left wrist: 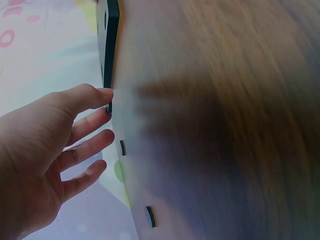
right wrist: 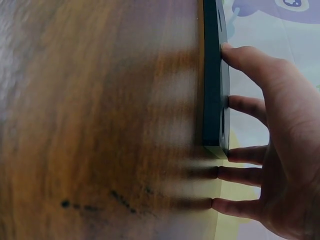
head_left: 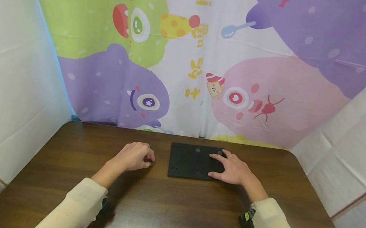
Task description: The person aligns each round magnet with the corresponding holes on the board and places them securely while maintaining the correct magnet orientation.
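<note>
A flat black rectangular board (head_left: 186, 161) with round marks in its face lies on the table. My right hand (head_left: 235, 170) spreads over its right end. In the right wrist view the thumb and some fingertips of the right hand (right wrist: 295, 125) touch the board (right wrist: 212, 90), and the lower fingers reach past its end. To the left of the board, apart from it, hovers my left hand (head_left: 135, 156), fingers loosely bent with nothing seen between them. Near those fingers in the left wrist view are two small dark curved pieces, an upper piece (left wrist: 122, 148) and a lower piece (left wrist: 151, 216).
The brown wooden table (head_left: 165, 210) reaches back to a curtain (head_left: 182, 117) printed with cartoon monsters. White cloth walls stand on both sides, the left wall (head_left: 1, 70) and the right wall (head_left: 343, 166). Each wrist carries a small dark device.
</note>
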Available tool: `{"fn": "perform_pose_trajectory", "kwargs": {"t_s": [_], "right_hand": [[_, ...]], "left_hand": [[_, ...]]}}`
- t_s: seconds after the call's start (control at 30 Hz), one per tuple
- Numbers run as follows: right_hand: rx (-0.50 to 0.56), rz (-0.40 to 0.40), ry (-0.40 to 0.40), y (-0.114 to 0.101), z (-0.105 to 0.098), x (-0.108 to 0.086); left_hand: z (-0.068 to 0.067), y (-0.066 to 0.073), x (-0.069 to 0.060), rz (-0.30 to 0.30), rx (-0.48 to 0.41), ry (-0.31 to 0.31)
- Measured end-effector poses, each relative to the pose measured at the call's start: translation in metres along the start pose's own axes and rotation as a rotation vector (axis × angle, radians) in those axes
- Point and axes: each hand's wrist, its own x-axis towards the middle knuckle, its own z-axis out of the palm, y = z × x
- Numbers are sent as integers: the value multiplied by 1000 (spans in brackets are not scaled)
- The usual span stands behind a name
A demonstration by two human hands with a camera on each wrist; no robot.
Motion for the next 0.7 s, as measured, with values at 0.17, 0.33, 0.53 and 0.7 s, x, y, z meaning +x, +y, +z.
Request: {"fn": "perform_pose_trajectory", "kwargs": {"t_s": [0.17, 0.33, 0.53, 0.7], "right_hand": [[-4, -5, 0, 0, 1, 1], [-3, -1, -1, 1, 1, 1], [2, -3, -4, 0, 0, 1], [0, 0, -4, 0, -1, 0]], "left_hand": [[4, 2, 3, 32, 5, 27], [15, -1, 9, 93, -8, 67], [38, -14, 24, 136, -13, 81], [46, -16, 29, 146, -7, 99]]}}
